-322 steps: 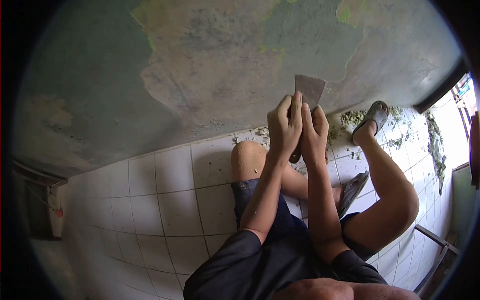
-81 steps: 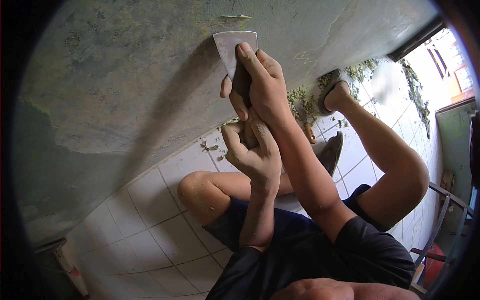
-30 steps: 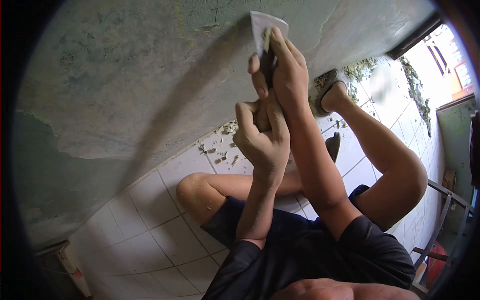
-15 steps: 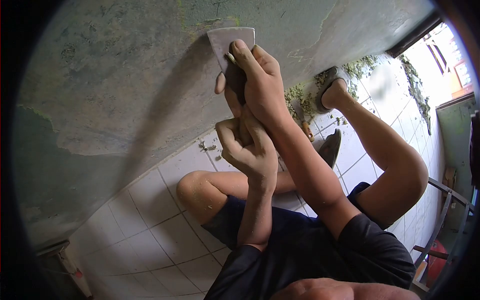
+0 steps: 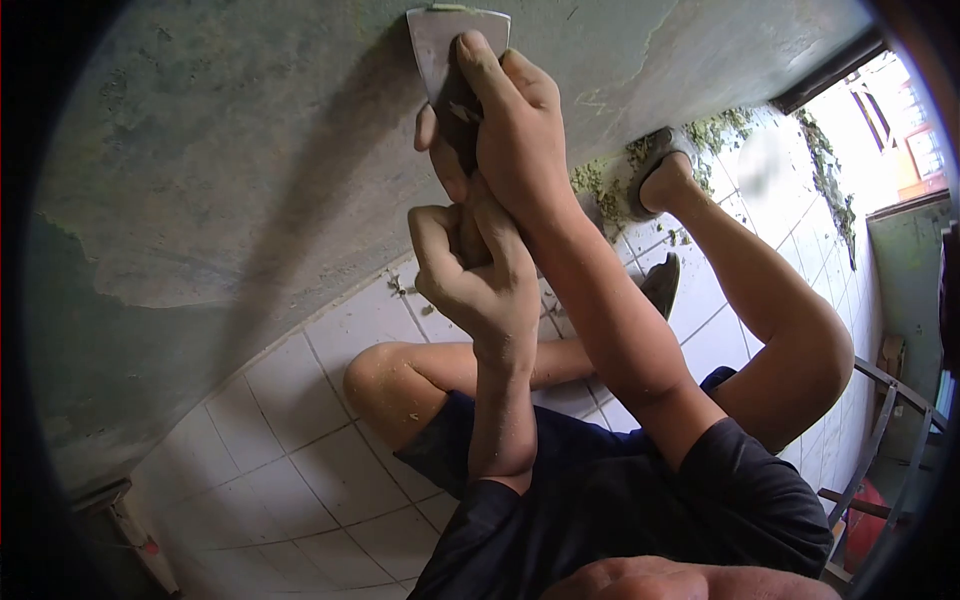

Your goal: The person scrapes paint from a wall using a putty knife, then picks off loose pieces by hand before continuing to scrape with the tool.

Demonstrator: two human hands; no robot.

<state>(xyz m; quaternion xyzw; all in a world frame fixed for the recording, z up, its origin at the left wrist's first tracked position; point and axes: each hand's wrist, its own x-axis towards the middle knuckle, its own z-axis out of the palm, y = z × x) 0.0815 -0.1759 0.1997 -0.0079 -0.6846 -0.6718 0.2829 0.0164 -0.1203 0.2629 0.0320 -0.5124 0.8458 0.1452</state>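
Observation:
A wide-bladed putty knife (image 5: 437,55) is pressed edge-first against the green-grey wall (image 5: 250,130), with a small curl of greenish paint at its edge. My right hand (image 5: 525,150) grips its dark handle, thumb laid flat on the metal blade. Just below, my left hand (image 5: 480,270) is closed with curled fingers at the lower end of the handle, touching my right hand. The handle's end is hidden inside the fingers. Dust coats both hands.
Paint flakes (image 5: 720,130) lie along the wall's foot on white floor tiles (image 5: 320,480). My bent legs and a sandal (image 5: 662,285) are below the wall. A metal frame (image 5: 885,440) stands at the right, near a bright doorway (image 5: 900,120).
Both hands and the putty knife have moved up the wall, slightly left. A curl of paint now shows on the blade's edge. Both grips look the same.

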